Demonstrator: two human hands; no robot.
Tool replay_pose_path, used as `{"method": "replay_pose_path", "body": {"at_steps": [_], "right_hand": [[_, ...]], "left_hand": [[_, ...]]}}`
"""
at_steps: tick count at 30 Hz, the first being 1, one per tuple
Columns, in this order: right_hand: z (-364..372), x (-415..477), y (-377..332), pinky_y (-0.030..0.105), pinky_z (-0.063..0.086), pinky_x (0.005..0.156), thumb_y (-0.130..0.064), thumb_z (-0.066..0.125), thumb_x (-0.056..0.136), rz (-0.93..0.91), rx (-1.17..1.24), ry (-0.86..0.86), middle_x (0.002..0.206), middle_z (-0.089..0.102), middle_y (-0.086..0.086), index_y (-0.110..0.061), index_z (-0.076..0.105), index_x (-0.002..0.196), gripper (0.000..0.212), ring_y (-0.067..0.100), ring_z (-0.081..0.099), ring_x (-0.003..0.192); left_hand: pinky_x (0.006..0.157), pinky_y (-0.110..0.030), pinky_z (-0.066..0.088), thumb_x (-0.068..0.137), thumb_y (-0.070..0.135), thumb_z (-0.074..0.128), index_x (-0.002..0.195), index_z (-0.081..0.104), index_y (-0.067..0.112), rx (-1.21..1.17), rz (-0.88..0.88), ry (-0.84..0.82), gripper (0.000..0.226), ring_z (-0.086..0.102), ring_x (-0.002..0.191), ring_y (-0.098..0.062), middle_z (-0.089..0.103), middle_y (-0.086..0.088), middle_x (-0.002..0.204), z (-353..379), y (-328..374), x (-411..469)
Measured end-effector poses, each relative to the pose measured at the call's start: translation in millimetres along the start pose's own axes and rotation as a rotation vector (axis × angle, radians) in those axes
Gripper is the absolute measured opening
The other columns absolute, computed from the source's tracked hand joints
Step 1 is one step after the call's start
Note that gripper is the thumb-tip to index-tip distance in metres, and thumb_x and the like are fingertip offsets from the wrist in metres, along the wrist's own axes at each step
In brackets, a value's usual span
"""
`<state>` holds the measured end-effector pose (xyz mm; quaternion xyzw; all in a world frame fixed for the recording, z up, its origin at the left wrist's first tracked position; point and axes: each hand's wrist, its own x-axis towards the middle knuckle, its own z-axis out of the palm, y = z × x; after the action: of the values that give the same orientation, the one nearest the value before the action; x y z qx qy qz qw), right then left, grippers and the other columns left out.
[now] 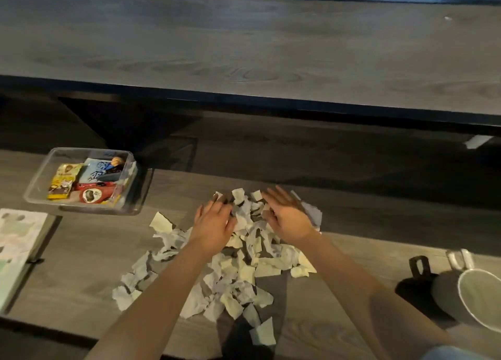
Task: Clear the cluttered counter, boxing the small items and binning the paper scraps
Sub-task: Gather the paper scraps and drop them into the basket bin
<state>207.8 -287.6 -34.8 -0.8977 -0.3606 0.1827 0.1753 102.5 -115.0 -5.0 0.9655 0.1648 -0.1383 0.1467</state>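
Note:
A wide heap of torn white and cream paper scraps (pixel 238 273) covers the middle of the grey wooden counter (pixel 81 251). My left hand (pixel 214 221) lies palm down on the far part of the heap, fingers spread. My right hand (pixel 287 213) hovers or rests on the heap's far right side, fingers straight and slightly blurred. Neither hand grips anything. A clear plastic box (pixel 38 188) stands at the left and holds small packets and a small figure.
A pale printed booklet (pixel 19 248) lies at the left edge. At the right stand a grey bin with a white liner (pixel 474 297), a black object (pixel 418 271) and a clear loop-shaped thing (pixel 461 258). A raised wooden shelf (pixel 271 47) runs behind.

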Motion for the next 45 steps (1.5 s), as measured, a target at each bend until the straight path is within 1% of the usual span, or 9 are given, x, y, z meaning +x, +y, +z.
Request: {"method": "replay_pose_path", "body": {"at_steps": [6, 10, 21, 26, 32, 36, 40, 42, 45], "right_hand": [[-15.8, -38.1, -36.3, 0.038, 0.031, 0.110, -0.031, 0.044, 0.097, 0.106, 0.054, 0.251, 0.142, 0.045, 0.002, -0.018, 0.041, 0.139, 0.044, 0.024, 0.037, 0.134], [-4.5, -61.8, -60.3, 0.034, 0.039, 0.100, -0.026, 0.048, 0.095, 0.093, 0.130, 0.309, 0.132, 0.050, 0.004, -0.016, 0.047, 0.134, 0.040, 0.022, 0.046, 0.122], [65.5, -105.1, -135.1, 0.035, 0.049, 0.085, -0.014, 0.053, 0.090, 0.173, 0.198, 0.340, 0.115, 0.058, 0.010, -0.009, 0.060, 0.119, 0.029, 0.028, 0.055, 0.106], [95.9, -119.6, -181.9, 0.037, 0.050, 0.080, -0.007, 0.058, 0.086, 0.269, 0.244, 0.428, 0.106, 0.061, 0.016, -0.003, 0.063, 0.112, 0.027, 0.033, 0.057, 0.098], [127.0, -139.8, -210.8, 0.038, 0.047, 0.087, -0.019, 0.056, 0.089, 0.502, 0.125, 0.362, 0.119, 0.054, 0.014, -0.007, 0.058, 0.121, 0.034, 0.032, 0.052, 0.110], [138.3, -140.1, -226.3, 0.039, 0.045, 0.089, -0.045, 0.056, 0.086, 0.675, 0.018, 0.276, 0.132, 0.042, 0.013, -0.013, 0.041, 0.135, 0.061, 0.031, 0.043, 0.120], [142.2, -121.9, -228.1, 0.046, 0.037, 0.101, -0.070, 0.052, 0.075, 0.763, -0.031, 0.177, 0.145, 0.024, 0.015, -0.018, 0.020, 0.145, 0.093, 0.035, 0.027, 0.133], [147.0, -113.0, -225.7, 0.047, 0.037, 0.100, -0.070, 0.052, 0.076, 0.738, -0.075, 0.171, 0.145, 0.027, 0.016, -0.019, 0.026, 0.143, 0.088, 0.035, 0.028, 0.133], [158.4, -106.2, -219.9, 0.044, 0.047, 0.083, -0.058, 0.060, 0.078, 0.584, -0.135, 0.285, 0.120, 0.050, 0.014, -0.016, 0.050, 0.125, 0.064, 0.034, 0.049, 0.112]], "left_hand": [[0.117, -0.040, 0.017, 0.097, 0.035, 0.037, 0.143, 0.032, 0.019, -0.113, 0.035, 0.108, 0.049, 0.013, 0.145, -0.020, 0.024, -0.002, 0.154, -12.4, -4.4, -33.3], [0.115, -0.038, 0.023, 0.095, 0.031, 0.044, 0.140, 0.039, 0.018, -0.128, 0.079, 0.189, 0.047, 0.024, 0.140, -0.021, 0.033, -0.003, 0.149, -12.2, -20.8, -63.3], [0.094, -0.045, 0.044, 0.085, 0.034, 0.043, 0.121, 0.059, 0.008, -0.173, 0.131, 0.178, 0.047, 0.052, 0.117, -0.035, 0.054, -0.015, 0.129, 13.5, -109.3, -137.9], [0.098, -0.042, 0.041, 0.085, 0.019, 0.058, 0.124, 0.056, 0.010, -0.183, 0.117, 0.201, 0.039, 0.046, 0.122, -0.035, 0.049, -0.016, 0.134, 14.9, -162.1, -162.4], [0.107, -0.043, 0.033, 0.089, 0.033, 0.054, 0.139, 0.039, 0.013, -0.113, 0.106, 0.109, 0.055, 0.029, 0.137, -0.030, 0.033, -0.013, 0.148, 23.4, -210.9, -169.8], [0.117, -0.045, 0.012, 0.086, 0.060, 0.045, 0.149, 0.008, 0.019, -0.051, 0.062, -0.001, 0.084, 0.001, 0.146, -0.025, 0.003, -0.007, 0.159, 30.9, -216.4, -163.8], [0.118, -0.046, 0.004, 0.081, 0.071, 0.040, 0.149, -0.007, 0.021, -0.001, 0.086, -0.036, 0.097, -0.010, 0.146, -0.023, -0.007, -0.006, 0.159, 39.3, -209.4, -150.5], [0.117, -0.047, 0.001, 0.083, 0.068, 0.040, 0.149, -0.009, 0.022, 0.010, 0.093, -0.051, 0.094, -0.011, 0.146, -0.022, -0.008, -0.004, 0.159, 44.8, -203.7, -145.8], [0.117, -0.049, 0.003, 0.087, 0.060, 0.041, 0.150, 0.003, 0.018, -0.007, 0.130, 0.033, 0.085, 0.002, 0.146, -0.024, 0.008, -0.005, 0.158, 58.4, -196.4, -144.5]]}}
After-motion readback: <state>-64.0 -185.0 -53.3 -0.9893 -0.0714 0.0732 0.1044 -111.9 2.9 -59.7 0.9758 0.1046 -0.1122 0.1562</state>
